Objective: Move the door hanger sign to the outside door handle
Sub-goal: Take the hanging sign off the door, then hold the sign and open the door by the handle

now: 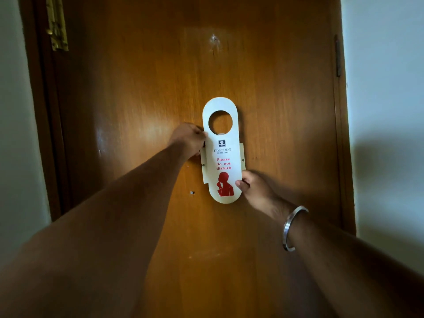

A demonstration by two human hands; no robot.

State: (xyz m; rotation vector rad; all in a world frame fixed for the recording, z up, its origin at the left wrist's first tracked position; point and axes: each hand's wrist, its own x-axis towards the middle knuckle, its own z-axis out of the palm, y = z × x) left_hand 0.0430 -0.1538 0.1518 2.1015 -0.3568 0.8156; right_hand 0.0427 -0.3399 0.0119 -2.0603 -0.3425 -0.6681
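you're at the very start of this one, the pick-up step. the door hanger sign [222, 154] is flat against the inside face of the wooden door [142, 92], roughly mid-door, sitting in or in front of a pale holder plate [242, 157] screwed to the wood. its round cut-out is at the top and empty, so it isn't hanging on any handle.

your left hand [189, 140] is closed at the sign's left edge, just under the cut-out, fingers curled in so it reads as a pinch on the card, though i can't see the fingertips well enough to swear what else they're touching. your right hand [253, 188] is gripping the lower right edge, thumb on the front next to the red figure, fingers tucked behind. there's a steel bangle [292, 228] on that wrist, clear of everything.

next move, as i read it: get the sign free of that plate. can't tell if it's slotted in or just resting, so ease it out and don't yank, thin card will probably crease. after that one hand has to let go and open the door, since no handle is in view and the outside one is on the other side. brass hinges [56, 26] are far left, so i'd guess the handle is off toward the right edge, but it isn't visible here.
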